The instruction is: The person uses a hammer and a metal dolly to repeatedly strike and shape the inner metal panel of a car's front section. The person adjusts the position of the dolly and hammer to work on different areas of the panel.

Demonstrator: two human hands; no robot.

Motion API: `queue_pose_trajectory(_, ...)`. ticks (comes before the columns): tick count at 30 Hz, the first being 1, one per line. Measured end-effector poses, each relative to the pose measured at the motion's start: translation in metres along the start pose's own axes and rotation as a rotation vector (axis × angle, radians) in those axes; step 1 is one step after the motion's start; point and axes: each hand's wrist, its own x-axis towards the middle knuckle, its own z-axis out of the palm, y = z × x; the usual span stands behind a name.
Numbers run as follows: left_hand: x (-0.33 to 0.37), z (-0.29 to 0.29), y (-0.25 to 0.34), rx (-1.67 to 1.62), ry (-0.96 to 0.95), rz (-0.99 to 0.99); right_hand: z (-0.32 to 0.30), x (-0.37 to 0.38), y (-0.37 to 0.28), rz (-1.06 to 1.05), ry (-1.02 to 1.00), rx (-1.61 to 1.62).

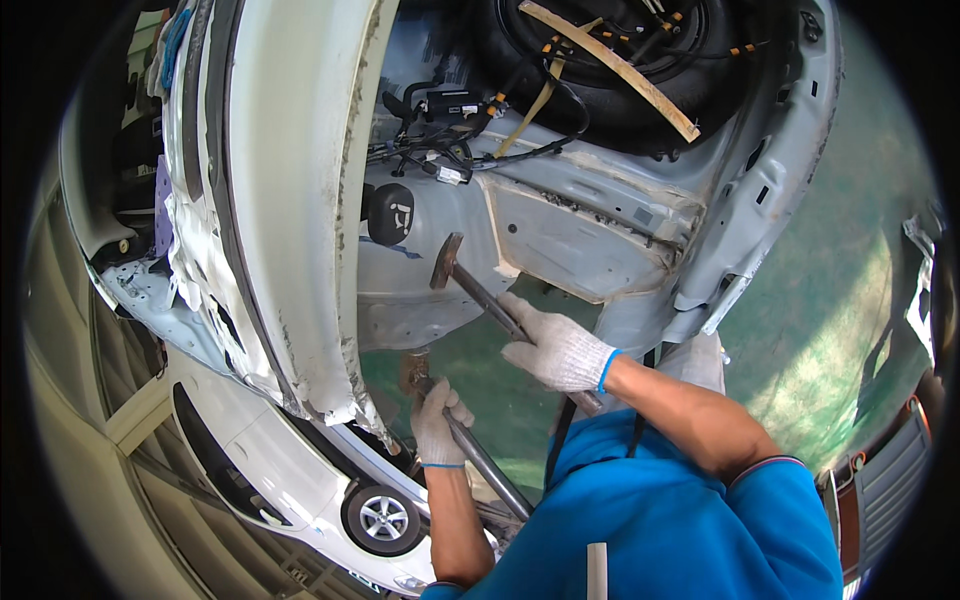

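My right hand (562, 348), in a white knit glove with a blue cuff, is closed round the dark handle of a hammer (480, 288). The hammer's rusty head is raised over the cut edge of a grey car body panel (430, 275). Lower and to the left, my left hand (437, 425), gloved the same way, grips a second hammer-like tool (490, 465) by its dark shaft. That tool's brownish head points up, close below the panel edge; whether it touches the metal I cannot tell.
A spare-wheel well (720, 110) holds loose wiring and a wooden strip (620, 70). The pale side pillar (300, 200) has a ragged lower end near my left hand. A white car (270, 460) stands at the lower left. Green floor (780, 330) shows on the right.
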Motion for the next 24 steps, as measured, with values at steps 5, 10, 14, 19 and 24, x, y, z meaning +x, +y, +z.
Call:
queue_pose_trajectory(5, -0.001, -0.004, 0.008, -0.006, -0.039, -0.01, 0.004, 0.008, -0.001, -0.075, 0.115, -0.027)
queue_pose_trajectory(10, -0.002, 0.002, 0.009, -0.013, -0.041, -0.023, 0.012, 0.024, 0.001, -0.077, -0.035, -0.089)
queue_pose_trajectory(14, -0.002, 0.005, 0.008, 0.02, 0.0, -0.006, 0.021, 0.04, -0.005, -0.143, 0.183, -0.007)
queue_pose_trajectory(19, 0.002, 0.001, 0.011, -0.012, -0.065, -0.04, 0.039, 0.055, -0.004, -0.058, -0.027, -0.239)
queue_pose_trajectory(24, -0.001, 0.005, 0.009, 0.028, 0.001, -0.007, 0.045, 0.061, 0.005, -0.065, 0.084, -0.116)
